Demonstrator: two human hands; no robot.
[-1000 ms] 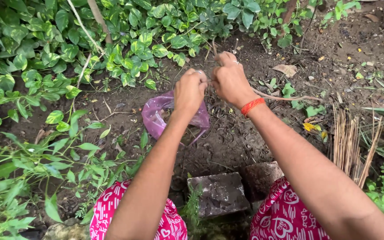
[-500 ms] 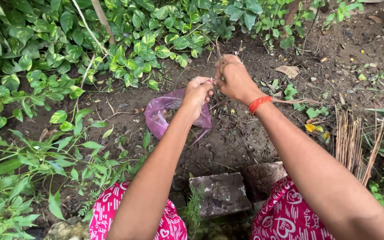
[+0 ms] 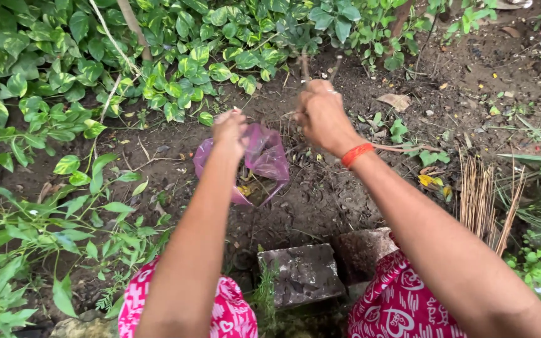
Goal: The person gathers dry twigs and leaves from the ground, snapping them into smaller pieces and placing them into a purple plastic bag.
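Both hands have drawn apart since a second ago. I see my left hand (image 3: pixel 230 128) pinching the pink plastic bag (image 3: pixel 264 159) above the soil (image 3: pixel 320 206); my right hand (image 3: pixel 322 116), fisted, grips thin twigs (image 3: pixel 303 62).

Your purple plastic bag (image 3: pixel 264 159) hangs open from your left hand (image 3: pixel 230 130) over the dark soil, thin and see-through, crumpled, with yellowish bits showing at its bottom. Your right hand (image 3: pixel 322 116), just right of it, is closed around thin dry twigs (image 3: pixel 304 65) pointing away from you.
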